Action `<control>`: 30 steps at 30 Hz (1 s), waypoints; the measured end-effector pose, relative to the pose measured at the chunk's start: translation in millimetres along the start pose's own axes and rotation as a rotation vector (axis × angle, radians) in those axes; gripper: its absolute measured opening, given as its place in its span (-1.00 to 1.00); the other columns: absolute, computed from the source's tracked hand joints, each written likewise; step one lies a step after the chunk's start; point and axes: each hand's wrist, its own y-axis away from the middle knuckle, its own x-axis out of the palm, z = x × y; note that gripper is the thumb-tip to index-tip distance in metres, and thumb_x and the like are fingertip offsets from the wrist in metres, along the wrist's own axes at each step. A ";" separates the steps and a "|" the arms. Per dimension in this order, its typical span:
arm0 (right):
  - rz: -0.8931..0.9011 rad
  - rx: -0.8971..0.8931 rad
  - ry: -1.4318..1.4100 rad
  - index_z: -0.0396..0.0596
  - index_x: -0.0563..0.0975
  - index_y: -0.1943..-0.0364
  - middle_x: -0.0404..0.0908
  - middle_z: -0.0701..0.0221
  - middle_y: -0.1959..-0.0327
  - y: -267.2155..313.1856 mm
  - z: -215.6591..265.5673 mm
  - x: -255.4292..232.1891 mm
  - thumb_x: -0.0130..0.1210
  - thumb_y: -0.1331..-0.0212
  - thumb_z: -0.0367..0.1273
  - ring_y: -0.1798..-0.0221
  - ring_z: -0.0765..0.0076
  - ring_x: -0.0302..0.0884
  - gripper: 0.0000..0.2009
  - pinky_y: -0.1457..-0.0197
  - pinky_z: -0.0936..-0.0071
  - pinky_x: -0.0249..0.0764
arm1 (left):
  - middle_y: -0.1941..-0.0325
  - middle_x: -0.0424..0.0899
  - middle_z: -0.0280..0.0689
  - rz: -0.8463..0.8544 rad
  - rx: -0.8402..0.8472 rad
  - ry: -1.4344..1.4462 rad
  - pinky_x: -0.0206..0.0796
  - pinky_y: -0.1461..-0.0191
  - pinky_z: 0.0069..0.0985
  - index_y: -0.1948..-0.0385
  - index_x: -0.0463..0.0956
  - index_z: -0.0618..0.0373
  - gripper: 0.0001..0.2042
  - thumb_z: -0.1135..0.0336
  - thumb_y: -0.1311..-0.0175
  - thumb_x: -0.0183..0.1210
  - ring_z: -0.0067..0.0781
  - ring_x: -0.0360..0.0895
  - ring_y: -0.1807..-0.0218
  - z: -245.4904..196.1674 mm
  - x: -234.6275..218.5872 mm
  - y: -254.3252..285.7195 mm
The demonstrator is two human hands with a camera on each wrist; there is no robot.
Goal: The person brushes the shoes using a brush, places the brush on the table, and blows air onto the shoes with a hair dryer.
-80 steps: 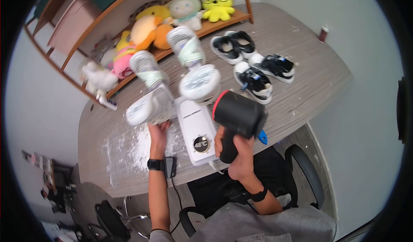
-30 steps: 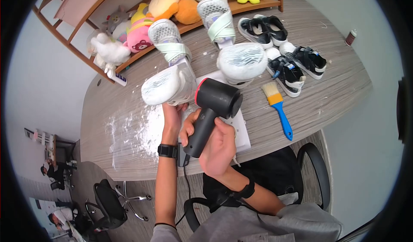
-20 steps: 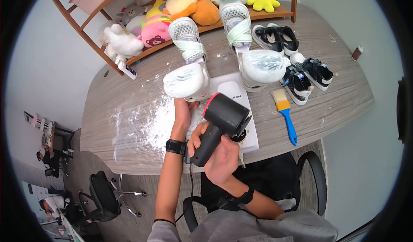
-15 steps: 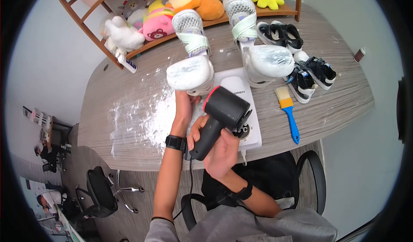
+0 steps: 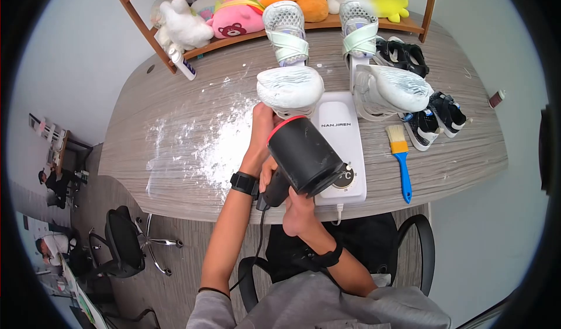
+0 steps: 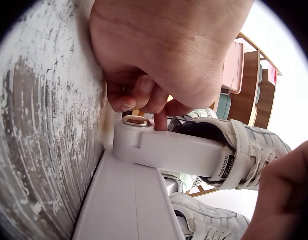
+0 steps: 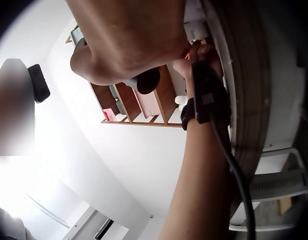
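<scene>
My right hand (image 5: 299, 212) grips the handle of a black hair dryer (image 5: 307, 156) with a red rim. The rim faces up and left, overlapping the heel of the left white shoe (image 5: 290, 87) in the head view. My left hand (image 5: 262, 124) is at that shoe's underside. In the left wrist view, its fingers (image 6: 144, 92) are curled beside the round pivot of a white shoe dryer's arm (image 6: 179, 152); I cannot tell whether they hold it. A second white shoe (image 5: 397, 89) sits on the right arm. The white base (image 5: 339, 121) lies between.
Powdery white residue (image 5: 219, 145) covers the table's left side. A blue-handled brush (image 5: 403, 168) lies right of the base, near black-and-white shoes (image 5: 422, 129). Plush toys (image 5: 236, 19) fill the shelf behind. A white bottle (image 5: 184, 66) stands back left, a small dark bottle (image 5: 497, 99) far right.
The hair dryer has moved from right of the base to its left, closer to my left hand, and its body is turned. The brush now shows fully. The head view has shifted.
</scene>
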 end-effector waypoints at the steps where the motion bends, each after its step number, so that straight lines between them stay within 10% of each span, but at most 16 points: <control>1: -0.046 0.030 -0.032 -0.32 0.38 -0.15 0.48 0.14 -0.05 -2.9 2.9 2.7 -0.15 -0.10 -0.54 -0.13 0.01 0.41 -0.55 -0.24 0.20 0.31 | 0.56 0.52 -0.40 0.012 0.180 0.002 0.10 0.59 -0.74 0.24 0.56 0.31 -0.66 0.28 -0.47 -0.20 -0.74 0.26 0.66 10.1 0.3 -9.1; 4: -0.160 0.096 -0.210 -0.25 0.36 0.01 0.44 0.23 0.14 -28.5 46.7 22.3 -0.09 -0.18 -0.26 0.08 0.19 0.44 -0.62 -0.05 0.32 0.35 | 0.66 0.30 -0.50 0.160 0.475 -0.170 0.00 0.61 -0.67 0.44 0.46 0.19 -0.68 0.25 -0.48 -0.19 -0.73 0.11 0.68 67.6 -43.0 -70.2; 8: -0.262 0.154 -0.333 -0.18 0.33 0.14 0.38 0.29 0.30 -37.9 57.1 26.3 0.01 -0.16 0.07 0.25 0.30 0.43 -0.47 0.11 0.38 0.36 | 0.68 0.18 -0.52 0.077 0.151 0.161 -0.01 0.58 -0.60 0.54 0.31 0.08 -0.69 0.21 -0.47 -0.15 -0.69 0.07 0.66 54.2 -27.2 -57.6; 14: -0.101 0.003 0.153 -0.23 0.32 0.02 0.39 0.27 0.27 -35.4 45.9 15.7 -0.11 -0.31 -0.14 0.23 0.28 0.43 -0.59 0.04 0.32 0.38 | 0.67 0.17 -0.53 0.113 0.370 -0.156 0.05 0.54 -0.60 0.54 0.33 0.10 -0.70 0.22 -0.45 -0.11 -0.71 0.08 0.62 51.9 -30.0 -54.4; 16: 0.122 -0.350 0.683 -0.30 0.51 0.11 0.50 0.13 0.12 -50.0 66.3 17.9 -0.10 -0.10 -0.52 0.13 -0.06 0.42 -0.72 -0.04 0.13 0.34 | 0.62 0.21 -0.51 -0.019 0.556 -0.309 0.11 0.50 -0.60 0.56 0.33 0.11 -0.72 0.27 -0.43 -0.06 -0.71 0.15 0.55 41.6 -22.1 -35.1; 18: 0.159 -0.303 0.792 -0.32 0.37 -0.06 0.42 0.12 0.14 -52.2 67.0 30.7 -0.07 -0.33 -0.36 0.08 0.05 0.42 -0.67 -0.16 0.16 0.31 | 0.51 0.36 -0.43 0.104 0.749 -0.527 0.24 0.40 -0.61 0.49 0.33 0.15 -0.79 0.36 -0.40 0.03 -0.68 0.28 0.44 35.7 -36.3 -34.8; 20: 0.017 -0.155 0.604 -0.36 0.32 -0.08 0.38 0.07 0.04 -61.6 75.6 48.5 -0.04 -0.34 -0.39 -0.01 0.04 0.39 -0.66 -0.21 0.19 0.24 | 0.45 0.31 -0.45 0.295 -0.041 0.509 0.25 0.39 -0.61 0.34 0.32 0.14 -0.87 0.37 -0.38 0.09 -0.65 0.28 0.42 44.0 -46.6 -35.7; 23: 0.067 -0.135 0.687 -0.38 0.19 -0.11 0.32 0.11 0.02 -72.8 77.7 57.0 -0.11 -0.42 -0.33 -0.05 0.19 0.33 -0.63 -0.22 0.31 0.20 | 0.37 0.46 -0.43 0.152 0.397 0.380 0.25 0.34 -0.57 0.21 0.49 0.10 -0.79 0.17 -0.46 0.02 -0.59 0.35 0.41 35.0 -36.0 7.3; 30: -0.094 0.066 0.548 -0.33 0.20 -0.06 0.39 0.12 -0.01 -98.0 75.8 80.5 -0.05 -0.44 -0.29 -0.06 0.31 0.35 -0.64 -0.22 0.36 0.24 | 0.42 0.40 -0.45 0.172 0.349 0.454 0.21 0.38 -0.59 0.27 0.46 0.09 -0.78 0.16 -0.47 0.00 -0.61 0.31 0.45 67.0 -50.9 3.7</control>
